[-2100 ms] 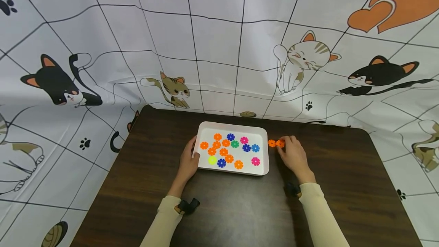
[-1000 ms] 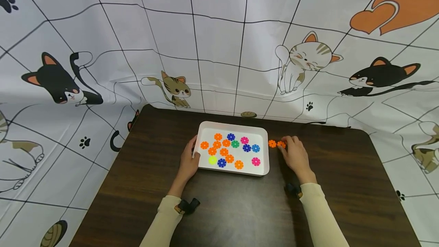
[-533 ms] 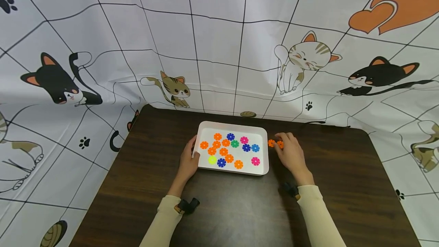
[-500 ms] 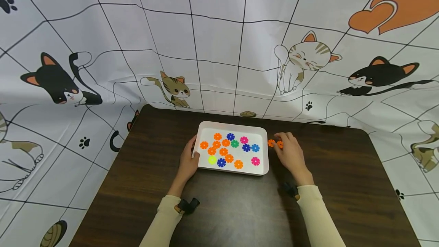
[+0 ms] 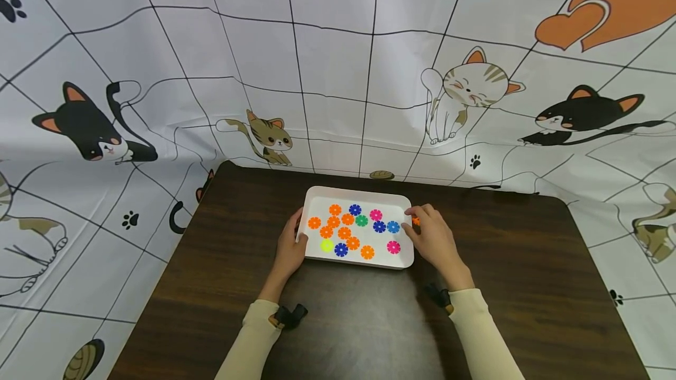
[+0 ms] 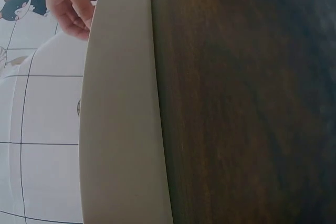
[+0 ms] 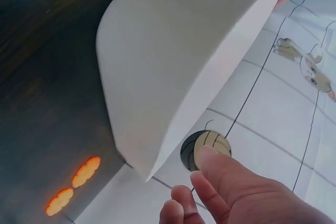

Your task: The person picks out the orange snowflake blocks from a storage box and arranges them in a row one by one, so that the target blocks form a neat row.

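A white tray [image 5: 364,260] sits on the dark wooden table, with several flower-shaped notched plastic discs in it, among them a light blue disc [image 5: 393,227], a green disc [image 5: 361,221] and a yellow disc [image 5: 327,246]. My left hand [image 5: 290,245] holds the tray's left side, thumb at the rim. Over the right rim my right hand [image 5: 434,240] reaches, its thumb and forefinger apart near the light blue disc and holding nothing. Two orange discs [image 7: 86,171] lie end to end on the table beside the tray; the right hand mostly hides them in the head view.
The table [image 5: 364,321] has its far edge just behind the tray. A white sheet [image 5: 338,87] printed with cats and black lines hangs behind it and on both sides.
My right hand has left the two orange discs on the table and moved left to the tray's right rim. The left hand and the tray have stayed in place.
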`<state>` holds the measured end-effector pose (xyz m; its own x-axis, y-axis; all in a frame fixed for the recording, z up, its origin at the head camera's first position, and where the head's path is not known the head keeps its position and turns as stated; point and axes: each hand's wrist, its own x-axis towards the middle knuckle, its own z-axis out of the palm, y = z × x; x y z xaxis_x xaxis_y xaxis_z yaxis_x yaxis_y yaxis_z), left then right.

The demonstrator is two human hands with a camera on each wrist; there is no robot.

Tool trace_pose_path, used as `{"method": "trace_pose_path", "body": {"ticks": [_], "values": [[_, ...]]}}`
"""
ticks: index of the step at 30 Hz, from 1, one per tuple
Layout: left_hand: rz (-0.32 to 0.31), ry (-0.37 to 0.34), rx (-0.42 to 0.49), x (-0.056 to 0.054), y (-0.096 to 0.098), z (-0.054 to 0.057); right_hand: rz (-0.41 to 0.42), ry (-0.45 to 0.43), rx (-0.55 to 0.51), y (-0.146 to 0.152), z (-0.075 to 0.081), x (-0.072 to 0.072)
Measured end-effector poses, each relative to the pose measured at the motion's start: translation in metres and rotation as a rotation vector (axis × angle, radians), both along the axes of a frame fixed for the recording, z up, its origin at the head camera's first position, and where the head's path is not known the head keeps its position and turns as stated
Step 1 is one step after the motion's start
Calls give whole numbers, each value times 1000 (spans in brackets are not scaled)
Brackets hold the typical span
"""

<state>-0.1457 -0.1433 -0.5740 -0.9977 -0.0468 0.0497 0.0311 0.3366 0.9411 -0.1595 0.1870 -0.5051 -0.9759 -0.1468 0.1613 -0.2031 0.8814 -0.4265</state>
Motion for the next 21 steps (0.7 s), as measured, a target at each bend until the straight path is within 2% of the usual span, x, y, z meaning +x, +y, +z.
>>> {"method": "trace_pose_path", "body": {"ticks": [12, 21], "values": [[-5, 18, 6, -2, 1, 0, 58, -56, 3, -18, -3, 7], [4, 2, -3, -1, 1, -4, 159, -131, 32, -33, -6, 10]]}}
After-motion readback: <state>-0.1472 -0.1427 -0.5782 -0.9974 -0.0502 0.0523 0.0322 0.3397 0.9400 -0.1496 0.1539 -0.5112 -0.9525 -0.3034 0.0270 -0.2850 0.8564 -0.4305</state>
